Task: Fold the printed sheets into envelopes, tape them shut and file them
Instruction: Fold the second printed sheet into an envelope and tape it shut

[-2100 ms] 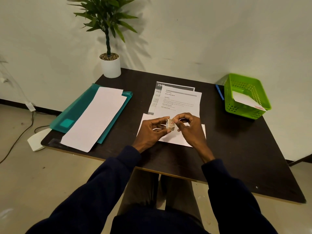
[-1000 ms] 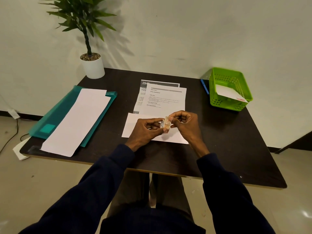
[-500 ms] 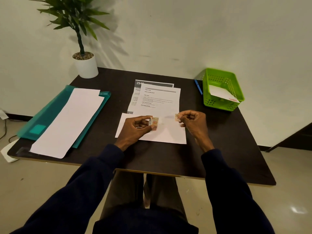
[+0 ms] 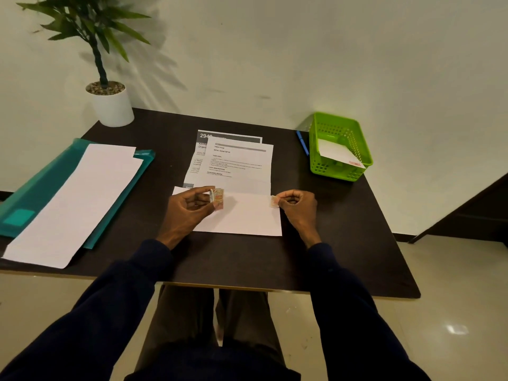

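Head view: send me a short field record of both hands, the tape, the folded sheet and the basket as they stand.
left hand: holds the tape roll over the folded sheet's left part
right hand: pinches the tape end at the sheet's right edge
folded sheet: flat on the table, nearest the person
printed sheets: two, overlapping, behind the folded sheet
green basket: far right corner, one white envelope inside
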